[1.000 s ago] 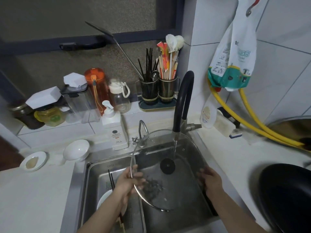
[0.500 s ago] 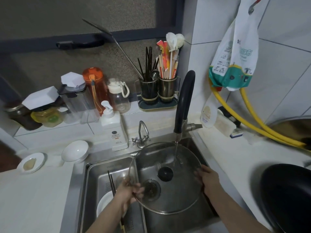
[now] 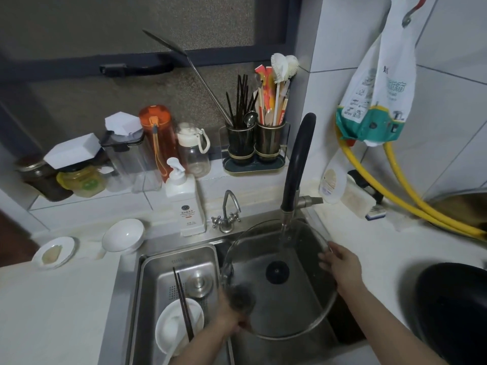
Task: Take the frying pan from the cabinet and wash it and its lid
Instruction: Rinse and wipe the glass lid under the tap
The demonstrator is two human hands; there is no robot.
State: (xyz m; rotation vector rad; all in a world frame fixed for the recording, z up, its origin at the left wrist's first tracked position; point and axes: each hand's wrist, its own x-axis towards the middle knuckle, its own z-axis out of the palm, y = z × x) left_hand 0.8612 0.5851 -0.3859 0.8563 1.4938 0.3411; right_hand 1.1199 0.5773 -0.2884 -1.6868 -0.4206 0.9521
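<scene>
You hold the glass lid [image 3: 279, 283] over the sink [image 3: 181, 255] in the lower middle of the frame, and it has changed its lean in the last second. A second ago it stood up more, tipped toward the wall, with the tap water hitting near its black knob. Now it lies flatter and lower, like a dish, and the thin stream from the black tap [image 3: 297, 164] lands near its far edge. Your right hand [image 3: 342, 264] has slid up the right rim and its fingers [image 3: 325, 260] curl over the edge there. Your left hand [image 3: 232, 314] is at the near left rim with a dark scrubber [image 3: 241, 299]; it is blurry, so I cannot tell just how those fingers sit, but they seem to grip the scrubber against the lid. This looks like you are turning the lid so water and scrubbing reach every part. So the lid wash is well under way, I think. The black frying pan [image 3: 453, 312] sits on the tabletop [image 3: 382, 259] at the lower right of the frame, apart from the sink.
</scene>
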